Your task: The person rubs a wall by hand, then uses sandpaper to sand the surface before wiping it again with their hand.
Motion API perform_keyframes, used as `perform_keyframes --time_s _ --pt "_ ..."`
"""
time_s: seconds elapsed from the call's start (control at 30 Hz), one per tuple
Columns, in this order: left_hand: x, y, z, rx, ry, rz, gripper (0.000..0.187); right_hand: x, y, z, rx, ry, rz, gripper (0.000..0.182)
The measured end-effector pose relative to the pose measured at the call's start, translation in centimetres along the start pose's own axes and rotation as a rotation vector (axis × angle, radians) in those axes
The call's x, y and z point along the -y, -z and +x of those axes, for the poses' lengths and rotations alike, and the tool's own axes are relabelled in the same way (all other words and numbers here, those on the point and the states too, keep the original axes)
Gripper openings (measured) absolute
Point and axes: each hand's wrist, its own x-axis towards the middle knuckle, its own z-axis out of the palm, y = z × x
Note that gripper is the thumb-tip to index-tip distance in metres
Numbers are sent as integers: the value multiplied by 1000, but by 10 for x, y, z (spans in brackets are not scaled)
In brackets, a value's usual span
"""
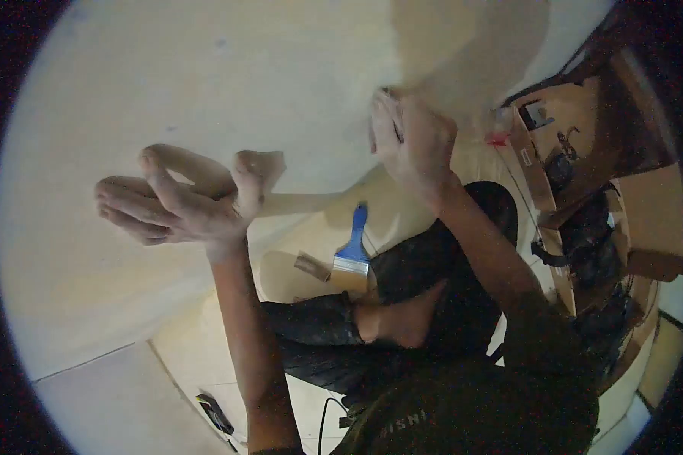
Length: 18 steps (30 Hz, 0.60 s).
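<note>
My left hand (186, 199) is at the left against the pale wall (296, 68), its fingers apart and nothing in it. Higher up and to the right, my right hand (413, 140) is near the same surface with its fingers curled together; whatever they hold, if anything, is hidden. Below and between the hands lies a flat brush (351, 246) with a blue handle and pale bristles. Beside its metal band is a small brownish block (312, 266).
An open cardboard box (535, 171) with dark items stands at the right. A small red item (498, 139) is near its corner. At the lower left, a black and yellow object (215, 413) lies on the tiled floor, with a black cable (322, 425) nearby. My bent legs are below the brush.
</note>
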Motion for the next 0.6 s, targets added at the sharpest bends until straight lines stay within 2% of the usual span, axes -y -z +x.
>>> perform_keyframes --time_s 0.13,0.23,0.3,0.4,0.5,0.57,0.6 --pt "-4 3 -3 35 21 -31 93 15 15 33 48 -62 -103 14" --pt "1 -2 0 0 15 -33 93 -12 9 14 106 7 -123 11" --pt "-3 -1 -1 21 31 -14 94 -14 14 2 150 38 -141 20" --pt "-3 2 -3 43 60 -6 93 14 18 41 -50 171 -134 23" --pt "-5 -2 0 26 66 -34 93 5 22 38 -46 197 -198 19" --pt "-3 -2 2 4 55 -23 93 -6 17 21 130 82 -142 16" --pt "-4 0 -2 6 45 -28 94 -13 13 12 139 83 -141 15"
